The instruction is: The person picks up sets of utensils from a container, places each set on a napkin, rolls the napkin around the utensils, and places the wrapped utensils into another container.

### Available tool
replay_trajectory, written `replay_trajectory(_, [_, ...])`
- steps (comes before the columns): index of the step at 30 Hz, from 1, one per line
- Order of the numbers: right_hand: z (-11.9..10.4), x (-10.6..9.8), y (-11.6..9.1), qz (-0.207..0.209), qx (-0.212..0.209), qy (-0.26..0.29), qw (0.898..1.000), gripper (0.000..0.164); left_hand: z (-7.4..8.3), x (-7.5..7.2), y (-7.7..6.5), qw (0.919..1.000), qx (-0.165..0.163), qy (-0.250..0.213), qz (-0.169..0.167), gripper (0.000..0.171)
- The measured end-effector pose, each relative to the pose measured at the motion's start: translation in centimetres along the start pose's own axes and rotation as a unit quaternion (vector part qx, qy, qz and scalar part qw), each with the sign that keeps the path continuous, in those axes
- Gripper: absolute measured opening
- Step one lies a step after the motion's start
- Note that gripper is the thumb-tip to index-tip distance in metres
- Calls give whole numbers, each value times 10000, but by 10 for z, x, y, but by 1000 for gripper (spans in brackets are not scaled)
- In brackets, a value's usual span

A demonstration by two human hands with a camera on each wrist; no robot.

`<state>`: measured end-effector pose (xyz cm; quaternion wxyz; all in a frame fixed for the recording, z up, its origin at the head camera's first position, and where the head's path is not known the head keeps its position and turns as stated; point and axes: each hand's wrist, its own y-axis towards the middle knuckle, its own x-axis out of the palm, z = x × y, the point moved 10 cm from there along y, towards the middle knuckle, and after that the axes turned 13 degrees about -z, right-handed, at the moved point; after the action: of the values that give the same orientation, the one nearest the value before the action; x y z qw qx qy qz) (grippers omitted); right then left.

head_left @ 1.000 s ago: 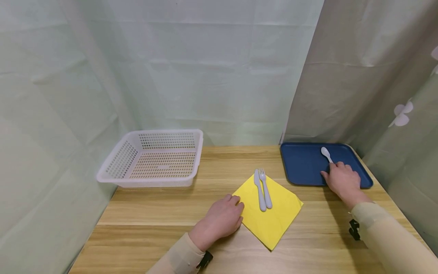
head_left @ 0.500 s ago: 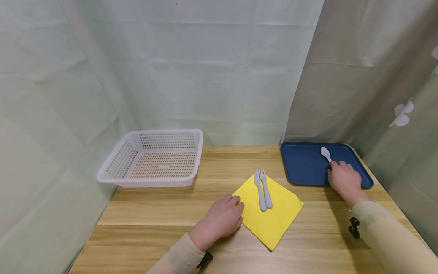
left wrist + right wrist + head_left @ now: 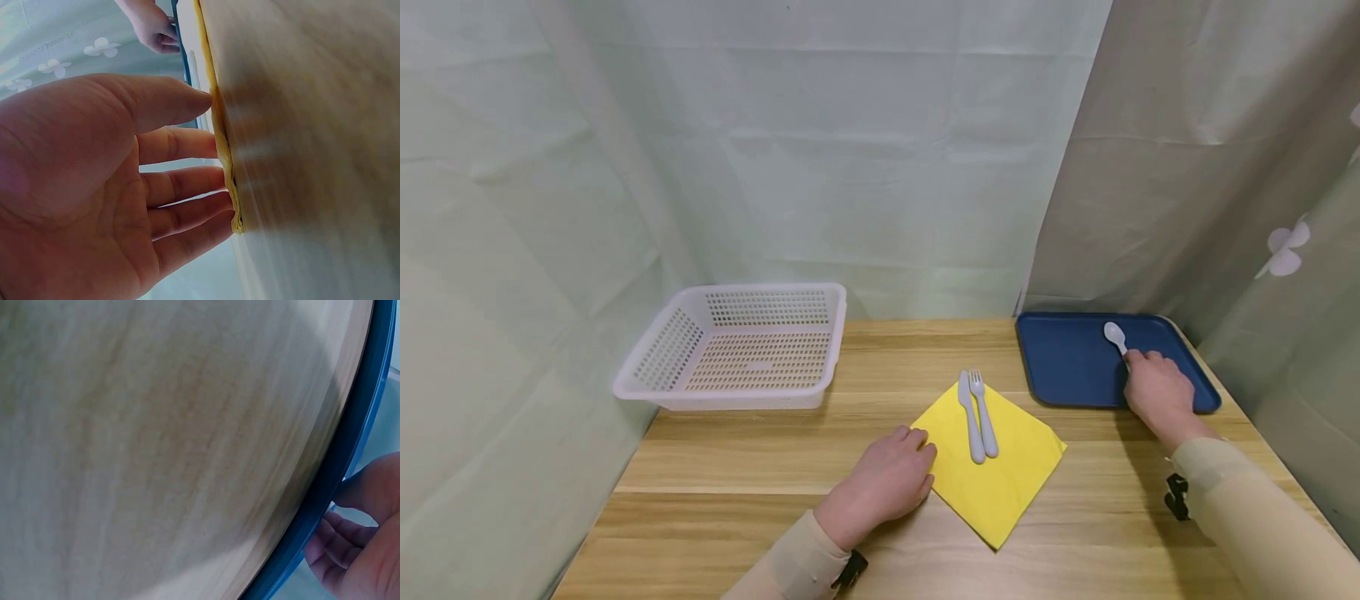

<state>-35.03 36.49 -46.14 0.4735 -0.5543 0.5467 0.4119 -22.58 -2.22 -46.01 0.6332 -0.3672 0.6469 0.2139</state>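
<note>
**Pale spoon (image 3: 1116, 338) on the blue tray (image 3: 1067, 360), its handle within my right hand (image 3: 1159, 393)**

The spoon looks whitish and smooth, with an oval bowl and a slim neck. It lies on the tray's floor, right of the middle. Its bowl points away from me and slightly left; the long axis slants from there back toward me and rightward, to my fingers.

My right thumb and fingers are curled in on the handle. My hand covers the rest of its length, and in the right wrist view the tray's rim hides my fingertips, so the spoon does not show there.

My left hand (image 3: 887, 475) rests at the left edge of the yellow napkin (image 3: 1018, 454), thumb and fingers loosely extended, slight gaps between the fingers. The napkin is a flat square turned cornerwise, one corner aimed at me; the left wrist view shows its edge as a thin, layered strip.

A pale grey knife (image 3: 970, 421) and fork (image 3: 983, 417) lie on it side by side, blade and tines away from me, handles nearer. I can't make out whether they touch.
</note>
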Motion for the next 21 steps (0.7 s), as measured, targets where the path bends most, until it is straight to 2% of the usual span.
replay_trajectory(9, [1,-2,0,174,-3,47,9998,30,0,1,0,10000,15,72,-3,30])
replay_trajectory(21, [1,-1,1,96,43,50,9999,31,0,2,1,10000,-6,-14,-38,31])
